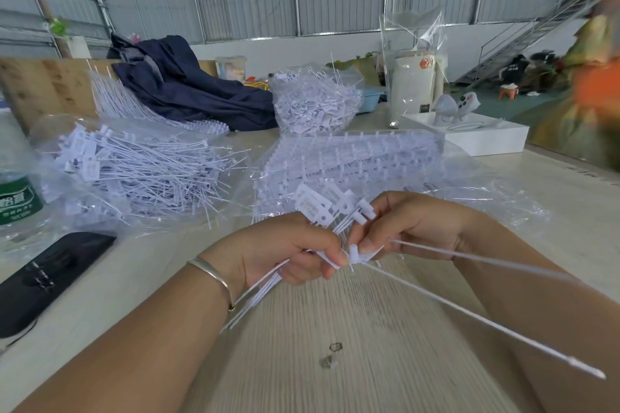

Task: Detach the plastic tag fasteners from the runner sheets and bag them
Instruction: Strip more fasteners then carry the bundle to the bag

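I see my left hand (295, 248) gripping a bundle of detached fasteners (315, 208), tag heads up, tails trailing past the wrist. My right hand (409, 228) pinches one fastener (469, 305) at its head, its long tail slanting down to the right. Behind the hands, a stack of runner sheets (355, 157) lies on clear plastic on the table (335, 329). To the left, an open clear bag (50, 198) holds loose fasteners; farther back, another bag (315, 100) is heaped full.
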The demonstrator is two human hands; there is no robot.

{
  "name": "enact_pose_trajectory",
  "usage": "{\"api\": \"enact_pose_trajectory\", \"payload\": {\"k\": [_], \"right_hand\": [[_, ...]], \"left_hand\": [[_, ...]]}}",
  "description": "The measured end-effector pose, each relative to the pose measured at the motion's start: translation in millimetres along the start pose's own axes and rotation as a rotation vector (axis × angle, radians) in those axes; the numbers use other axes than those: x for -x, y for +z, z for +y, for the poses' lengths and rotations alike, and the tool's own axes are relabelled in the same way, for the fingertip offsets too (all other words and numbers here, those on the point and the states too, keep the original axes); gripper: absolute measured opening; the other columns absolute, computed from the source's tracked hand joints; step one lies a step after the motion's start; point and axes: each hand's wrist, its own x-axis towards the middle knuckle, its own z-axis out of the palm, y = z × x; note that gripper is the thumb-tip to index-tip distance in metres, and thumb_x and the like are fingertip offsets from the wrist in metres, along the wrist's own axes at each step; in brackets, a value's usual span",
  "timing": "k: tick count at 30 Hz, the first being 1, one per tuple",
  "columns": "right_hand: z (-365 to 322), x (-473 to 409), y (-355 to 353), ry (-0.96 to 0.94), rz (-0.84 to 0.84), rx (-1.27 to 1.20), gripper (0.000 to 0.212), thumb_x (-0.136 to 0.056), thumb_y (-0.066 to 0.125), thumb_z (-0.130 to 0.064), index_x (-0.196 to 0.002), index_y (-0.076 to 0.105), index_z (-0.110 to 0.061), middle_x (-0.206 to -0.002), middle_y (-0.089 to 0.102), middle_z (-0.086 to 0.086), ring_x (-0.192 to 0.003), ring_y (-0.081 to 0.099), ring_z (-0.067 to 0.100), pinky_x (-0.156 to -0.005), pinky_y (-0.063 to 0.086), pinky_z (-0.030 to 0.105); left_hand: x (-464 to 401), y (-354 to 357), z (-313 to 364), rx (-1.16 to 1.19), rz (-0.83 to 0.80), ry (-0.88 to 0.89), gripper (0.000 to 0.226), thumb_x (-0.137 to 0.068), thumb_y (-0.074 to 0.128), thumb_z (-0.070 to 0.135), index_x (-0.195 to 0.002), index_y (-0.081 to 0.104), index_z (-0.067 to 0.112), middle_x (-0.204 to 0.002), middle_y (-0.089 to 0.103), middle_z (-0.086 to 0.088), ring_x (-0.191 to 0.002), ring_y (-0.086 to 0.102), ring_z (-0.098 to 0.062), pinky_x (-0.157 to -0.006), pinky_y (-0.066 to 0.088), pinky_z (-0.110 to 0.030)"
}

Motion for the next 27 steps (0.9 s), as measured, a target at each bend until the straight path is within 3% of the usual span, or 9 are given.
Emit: {"api": "enact_pose_trajectory", "payload": {"k": [2, 4, 6, 8, 11, 15, 20, 24, 27], "right_hand": [[0.3, 1.5, -2.7, 0.011, 0.026, 0.000, 0.016, -0.060, 0.066, -0.001, -0.069, 0.077, -0.008, -0.067, 0.068, 0.009, -0.068, 0.056, 0.018, -0.080, 0.041, 0.028], [-2.7, 5.9, -6.4, -0.026, -0.005, -0.047, 0.018, -0.060, 0.060, 0.001, -0.067, 0.076, -0.005, -0.065, 0.069, 0.010, -0.062, 0.065, 0.016, -0.068, 0.050, 0.021], [-6.4, 9.4, -10.2, -0.128, 0.007, -0.151, 0.017, -0.061, 0.062, 0.001, -0.069, 0.076, -0.005, -0.069, 0.071, 0.011, -0.066, 0.067, 0.018, -0.067, 0.051, 0.022], [-7.7, 6.5, -11.3, -0.220, 0.119, -0.202, 0.015, -0.064, 0.067, -0.001, -0.074, 0.077, -0.007, -0.076, 0.071, 0.009, -0.072, 0.060, 0.020, -0.072, 0.045, 0.025], [-4.0, 0.0, -7.3, -0.241, 0.236, -0.167, 0.016, -0.065, 0.072, -0.001, -0.077, 0.076, -0.011, -0.076, 0.069, 0.003, -0.061, 0.051, 0.013, -0.060, 0.039, 0.022], [-2.0, -2.6, -2.7, -0.210, 0.289, -0.180, 0.025, -0.068, 0.056, 0.005, -0.079, 0.073, -0.009, -0.071, 0.063, 0.001, -0.054, 0.044, 0.011, -0.053, 0.038, 0.019], [1.1, -6.7, 1.7, -0.153, 0.374, -0.178, 0.030, -0.077, 0.041, 0.011, -0.074, 0.067, -0.004, -0.076, 0.058, 0.007, -0.057, 0.044, 0.015, -0.054, 0.039, 0.023], [2.7, -9.7, 3.3, -0.150, 0.374, -0.215, 0.030, -0.082, 0.043, 0.008, -0.079, 0.070, -0.003, -0.073, 0.063, 0.004, -0.062, 0.051, 0.015, -0.054, 0.045, 0.022], [3.4, -10.0, 3.9, -0.142, 0.363, -0.208, 0.027, -0.083, 0.049, 0.005, -0.085, 0.075, -0.004, -0.077, 0.064, 0.011, -0.068, 0.055, 0.018, -0.059, 0.047, 0.022]], "left_hand": [[-4.7, 0.7, -3.3, -0.132, 0.230, 0.024, 0.020, -0.068, 0.070, 0.021, -0.048, 0.064, 0.019, -0.039, 0.038, 0.006, -0.036, 0.030, -0.010, -0.041, 0.025, -0.019], [-8.9, -8.8, -11.5, -0.386, 0.614, 0.050, 0.016, -0.074, 0.067, 0.016, -0.057, 0.067, 0.019, -0.049, 0.058, 0.003, -0.044, 0.050, -0.013, -0.049, 0.042, -0.025], [-7.0, -21.9, -17.8, -0.389, 0.812, 0.030, 0.010, -0.074, 0.068, 0.013, -0.064, 0.066, 0.015, -0.059, 0.064, 0.000, -0.050, 0.054, -0.015, -0.053, 0.043, -0.026], [-4.4, -29.8, -17.5, -0.095, 0.787, 0.049, 0.018, -0.075, 0.074, 0.013, -0.062, 0.061, 0.014, -0.049, 0.051, 0.002, -0.039, 0.040, -0.011, -0.043, 0.033, -0.018], [-10.4, -27.7, -14.6, 0.180, 0.624, 0.032, 0.030, -0.071, 0.083, 0.019, -0.069, 0.054, 0.018, -0.048, 0.038, 0.007, -0.038, 0.029, -0.008, -0.038, 0.023, -0.019], [-16.6, -19.6, -20.7, 0.155, 0.617, -0.025, 0.032, -0.079, 0.079, 0.016, -0.071, 0.049, 0.018, -0.047, 0.039, 0.007, -0.037, 0.033, -0.006, -0.036, 0.026, -0.016], [-13.9, -16.1, -18.9, 0.275, 0.643, -0.020, 0.032, -0.088, 0.068, 0.038, -0.075, 0.051, 0.014, -0.051, 0.047, 0.003, -0.039, 0.042, -0.008, -0.035, 0.028, -0.016], [-15.8, -8.4, -16.8, 0.301, 0.543, -0.072, 0.046, -0.090, 0.052, 0.058, -0.071, 0.041, 0.017, -0.051, 0.043, 0.004, -0.037, 0.030, -0.008, -0.032, 0.021, -0.016], [-17.7, -3.9, -15.3, 0.313, 0.534, -0.068, 0.049, -0.089, 0.048, 0.062, -0.071, 0.043, 0.017, -0.049, 0.039, 0.006, -0.037, 0.027, -0.007, -0.032, 0.019, -0.016]]}}
